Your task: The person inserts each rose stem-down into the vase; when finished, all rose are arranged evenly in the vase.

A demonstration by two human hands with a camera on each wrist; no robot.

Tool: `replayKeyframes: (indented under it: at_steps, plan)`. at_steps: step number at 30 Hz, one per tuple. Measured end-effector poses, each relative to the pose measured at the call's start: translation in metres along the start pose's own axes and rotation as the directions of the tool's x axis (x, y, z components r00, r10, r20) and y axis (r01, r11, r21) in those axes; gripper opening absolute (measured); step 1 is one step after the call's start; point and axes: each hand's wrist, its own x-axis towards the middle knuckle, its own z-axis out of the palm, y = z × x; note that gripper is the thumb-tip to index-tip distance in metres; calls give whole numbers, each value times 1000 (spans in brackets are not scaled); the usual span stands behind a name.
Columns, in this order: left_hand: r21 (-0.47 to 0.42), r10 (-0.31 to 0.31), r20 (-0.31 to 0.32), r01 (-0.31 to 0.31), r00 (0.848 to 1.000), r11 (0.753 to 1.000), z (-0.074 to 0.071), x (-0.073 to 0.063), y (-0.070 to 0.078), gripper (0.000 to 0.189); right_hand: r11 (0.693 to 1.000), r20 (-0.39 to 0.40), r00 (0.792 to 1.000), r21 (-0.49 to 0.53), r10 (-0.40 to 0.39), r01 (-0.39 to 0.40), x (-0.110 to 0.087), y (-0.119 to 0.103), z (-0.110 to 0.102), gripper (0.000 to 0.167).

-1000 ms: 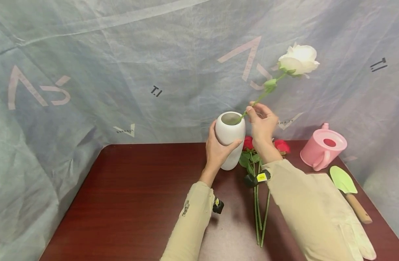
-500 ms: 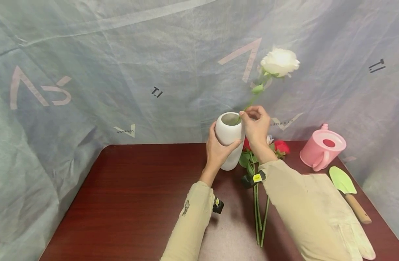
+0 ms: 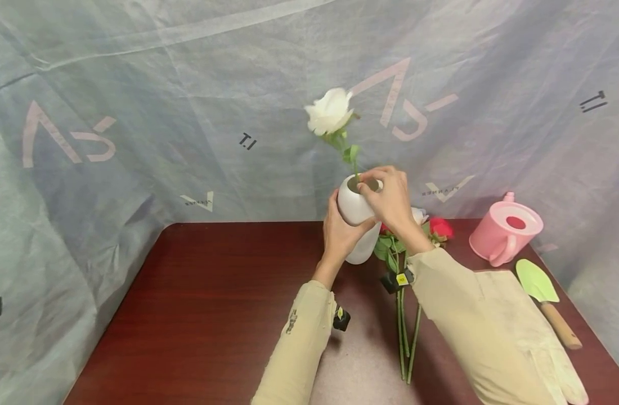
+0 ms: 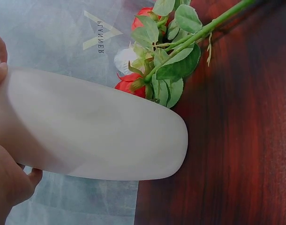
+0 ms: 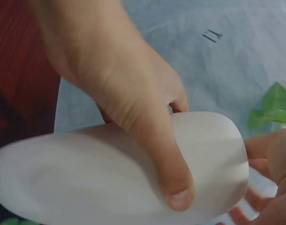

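Observation:
My left hand (image 3: 341, 230) grips a white vase (image 3: 359, 247) around its upper body, thumb across the near side. At the vase's mouth, my right hand (image 3: 388, 197) pinches the green stem of a white rose (image 3: 330, 112). The stem's lower end is inside the vase, and the bloom leans to the left above it. In the right wrist view the left thumb presses along the vase (image 5: 208, 154), with the right hand's fingers (image 5: 269, 154) at its rim. The left wrist view shows the vase's base (image 4: 166, 145) close to the table edge's roses.
Beside the vase lie more roses, among them a red rose (image 3: 441, 228), their stems (image 3: 404, 337) toward me. Farther right are a pink watering can (image 3: 504, 230), a green trowel (image 3: 539, 284) and pale gloves (image 3: 557, 349). A grey sheet (image 3: 238, 84) hangs behind the brown table (image 3: 203, 315).
The white rose has swung from the right to the left over the vase and sunk lower. My right hand has moved left to the vase's mouth; my left hand keeps its grip.

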Motion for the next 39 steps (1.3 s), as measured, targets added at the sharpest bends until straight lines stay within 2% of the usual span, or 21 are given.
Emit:
replayKeyframes:
  at_steps: [2, 5, 11, 14, 18, 21, 23, 26, 28, 30, 34, 37, 39]
  plan:
    - [1, 1, 1, -1, 1000, 1000, 1, 0, 1, 100, 1000, 27, 1000, -3, 7, -7, -2, 0, -3, 39]
    - [1, 16, -9, -16, 1000, 1000, 3, 0, 1, 98, 994, 17, 998, 89, 68, -70, -7, 0, -11, 53]
    - [-33, 63, -38, -64, 997, 997, 5, -1, 1, 91, 950, -79, 982, 275, 173, -145, -31, 16, -34, 46]
    - [-32, 69, -38, -70, 997, 997, 5, -1, 0, 91, 910, -94, 963, 362, 253, -204, -51, 33, -43, 41]
    - [-42, 70, -29, -71, 997, 997, 3, -2, -1, 90, 821, -44, 939, 501, 342, -275, -84, 64, -50, 34]
    - [-50, 67, -31, -68, 997, 996, 1, -3, -1, 90, 809, 12, 927, 484, 374, -332, -109, 91, -52, 34]
    - [-49, 66, -36, -68, 997, 997, 0, -2, -2, 90, 832, 52, 921, 413, 385, -371, -125, 107, -53, 36]
    - [-40, 72, -43, -73, 996, 996, -1, -1, -4, 90, 864, 125, 898, 244, 422, -440, -145, 129, -49, 37]
    - [-33, 73, -43, -74, 996, 997, -2, -1, -5, 90, 864, 175, 876, 160, 451, -477, -155, 140, -45, 36]
    - [-26, 73, -46, -74, 996, 997, -2, 0, -5, 90, 856, 220, 854, 119, 472, -504, -162, 147, -41, 34]
    - [-18, 62, -54, -63, 997, 998, -2, 2, -5, 89, 804, 275, 817, 190, 508, -564, -168, 156, -32, 30]
    - [-27, 54, -46, -55, 997, 998, -1, 2, -5, 89, 738, 292, 787, 279, 544, -614, -169, 161, -27, 31]
    - [-35, 53, -40, -54, 998, 998, 0, 1, -5, 89, 706, 292, 775, 320, 560, -631, -169, 164, -25, 30]
